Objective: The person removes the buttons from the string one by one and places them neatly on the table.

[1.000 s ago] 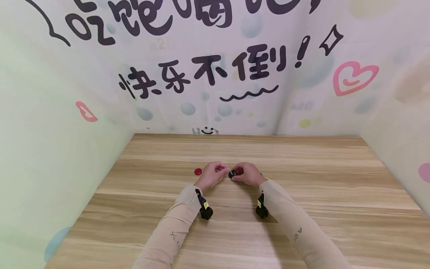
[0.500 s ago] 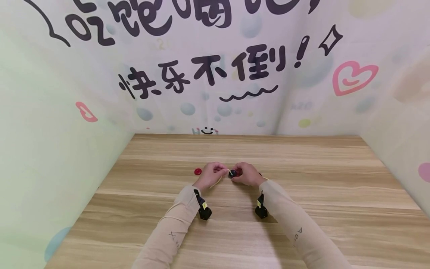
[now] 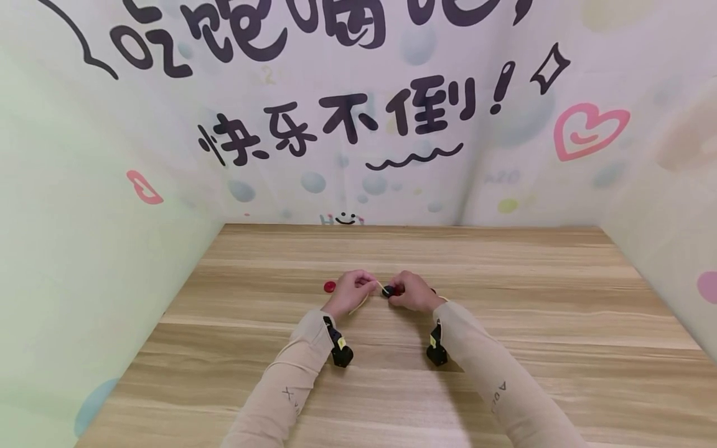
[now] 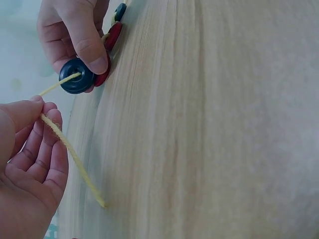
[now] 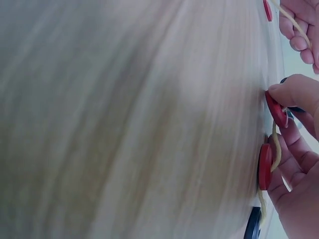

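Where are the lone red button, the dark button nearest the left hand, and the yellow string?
Red button (image 3: 330, 287): head view, middle of its face.
Dark button (image 4: 74, 85): left wrist view, face just below the hole.
Yellow string (image 4: 75, 156): left wrist view, midway along its loose tail.

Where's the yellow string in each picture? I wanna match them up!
Head: string below the middle, trailing beneath the left hand.
Left wrist: string on the left, slanting down from that hand.
Right wrist: string near the right edge, in the top corner and lower down between red discs.
Shared landmark: the left hand: below the middle, left edge, top right corner, in that order.
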Tool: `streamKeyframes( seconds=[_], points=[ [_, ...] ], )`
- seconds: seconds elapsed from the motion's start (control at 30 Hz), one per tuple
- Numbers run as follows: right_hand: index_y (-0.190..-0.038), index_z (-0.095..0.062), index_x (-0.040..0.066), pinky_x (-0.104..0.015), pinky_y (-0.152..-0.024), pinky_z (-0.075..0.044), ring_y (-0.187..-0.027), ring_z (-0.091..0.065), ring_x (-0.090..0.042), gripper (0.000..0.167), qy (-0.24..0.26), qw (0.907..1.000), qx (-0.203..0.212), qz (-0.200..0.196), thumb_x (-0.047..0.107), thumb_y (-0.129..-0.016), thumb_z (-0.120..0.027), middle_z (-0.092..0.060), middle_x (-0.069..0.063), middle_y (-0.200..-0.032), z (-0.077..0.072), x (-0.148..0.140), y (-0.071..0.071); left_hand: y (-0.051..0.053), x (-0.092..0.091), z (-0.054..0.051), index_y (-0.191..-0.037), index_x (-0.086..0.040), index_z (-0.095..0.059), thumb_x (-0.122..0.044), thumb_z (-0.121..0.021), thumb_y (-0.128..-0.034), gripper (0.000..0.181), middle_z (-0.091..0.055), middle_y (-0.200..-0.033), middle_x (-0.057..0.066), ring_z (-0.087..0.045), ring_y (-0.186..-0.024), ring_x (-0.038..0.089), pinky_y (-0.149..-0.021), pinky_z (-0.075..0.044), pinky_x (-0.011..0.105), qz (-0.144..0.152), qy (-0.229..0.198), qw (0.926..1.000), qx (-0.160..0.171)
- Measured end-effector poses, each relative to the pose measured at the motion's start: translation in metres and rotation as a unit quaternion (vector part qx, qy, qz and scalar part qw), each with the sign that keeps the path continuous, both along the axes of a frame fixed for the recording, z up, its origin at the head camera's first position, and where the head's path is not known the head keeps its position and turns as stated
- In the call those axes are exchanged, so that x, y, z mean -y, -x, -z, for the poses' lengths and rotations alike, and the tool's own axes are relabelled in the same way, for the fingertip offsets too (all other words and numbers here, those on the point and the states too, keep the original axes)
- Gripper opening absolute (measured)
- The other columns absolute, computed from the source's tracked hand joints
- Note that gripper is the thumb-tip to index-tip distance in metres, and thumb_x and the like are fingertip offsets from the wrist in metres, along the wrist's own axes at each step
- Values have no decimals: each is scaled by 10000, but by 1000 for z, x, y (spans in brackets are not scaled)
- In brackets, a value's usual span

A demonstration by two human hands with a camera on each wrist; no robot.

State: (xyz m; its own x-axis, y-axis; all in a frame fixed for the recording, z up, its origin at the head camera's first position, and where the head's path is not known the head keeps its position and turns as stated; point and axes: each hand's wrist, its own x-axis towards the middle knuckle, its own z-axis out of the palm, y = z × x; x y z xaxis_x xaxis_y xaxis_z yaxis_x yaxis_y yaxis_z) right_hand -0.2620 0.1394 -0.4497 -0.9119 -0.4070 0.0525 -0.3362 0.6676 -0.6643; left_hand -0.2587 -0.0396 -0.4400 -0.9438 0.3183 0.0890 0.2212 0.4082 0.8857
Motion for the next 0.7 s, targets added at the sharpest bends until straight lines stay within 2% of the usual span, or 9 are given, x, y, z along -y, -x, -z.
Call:
streamKeyframes(
  seconds=[0.17, 0.37, 0.47, 0.7],
  points=[
    [-779, -637, 45, -267, -657, -399, -694, -465, -118, 99, -6, 10000, -71, -37, 71, -724, -715, -558, -1, -746, -1, -1, -2, 0, -1, 1, -853, 29, -619, -56, -581, -841, 94, -609, -701, 87, -547, -628, 123, -573, -440, 200, 43, -2, 10000, -82],
    [-702, -605, 86, -232, -599, -376, -639, -451, -94, 156, 25, 10000, 7, -95, 181, -735, -724, -546, 39, -665, -2, -2, -4, 0, -1, 2, -861, 27, -617, -61, -573, -848, 99, -618, -736, 131, -569, -660, 177, -571, -438, 202, 74, -33, 9999, 62],
    [-684, -590, 95, -227, -583, -359, -626, -437, -96, 183, 9, 10000, 38, -52, 205, -729, -729, -530, 42, -649, -2, -2, -4, 0, -2, 2, -861, 18, -622, -73, -577, -849, 102, -622, -740, 107, -567, -662, 150, -578, -442, 202, 73, 46, 10000, 50],
    [-728, -572, 82, -241, -609, -384, -654, -458, -105, 178, 47, 10000, 16, 30, 165, -728, -729, -540, 25, -685, -2, -4, -4, -1, -3, 3, -847, 21, -630, -68, -586, -841, 99, -619, -719, 62, -547, -640, 90, -589, -448, 201, 110, 97, 9999, -77]
  ],
)
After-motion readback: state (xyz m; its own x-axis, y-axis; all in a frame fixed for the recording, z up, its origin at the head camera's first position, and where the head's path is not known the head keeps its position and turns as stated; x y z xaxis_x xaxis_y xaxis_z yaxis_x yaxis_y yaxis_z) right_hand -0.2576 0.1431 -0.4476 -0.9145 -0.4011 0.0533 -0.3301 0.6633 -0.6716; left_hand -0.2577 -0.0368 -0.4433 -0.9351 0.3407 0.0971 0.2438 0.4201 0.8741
